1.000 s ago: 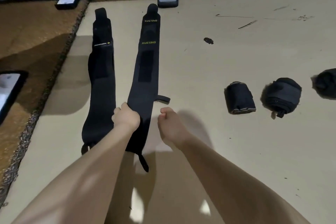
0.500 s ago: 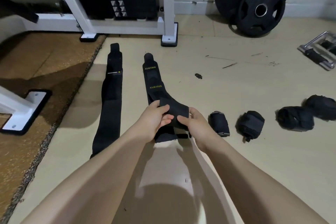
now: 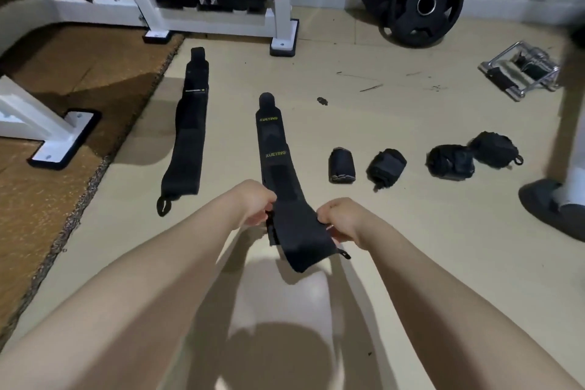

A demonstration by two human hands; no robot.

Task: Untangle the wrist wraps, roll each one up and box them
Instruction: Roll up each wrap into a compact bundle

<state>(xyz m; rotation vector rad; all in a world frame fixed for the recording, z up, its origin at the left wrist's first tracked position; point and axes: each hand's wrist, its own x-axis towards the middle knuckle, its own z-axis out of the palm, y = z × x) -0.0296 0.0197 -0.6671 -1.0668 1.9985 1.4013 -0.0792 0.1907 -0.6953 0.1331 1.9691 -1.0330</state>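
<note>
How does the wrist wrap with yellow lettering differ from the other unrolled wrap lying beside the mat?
The lettered wrap is gripped at its near end by the left hand and the right hand, that end lifted; the plain wrap lies flat and untouched. The lettered wrap shows two yellow word marks, the plain wrap one small pale label. Both are long, black and unrolled, unlike the four rolled wraps to the right.

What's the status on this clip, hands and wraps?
Left hand and right hand both grip the near end of the black lettered wrist wrap. Second flat black wrap untouched. Four rolled black wraps wait right. Nothing obstructing.
</note>
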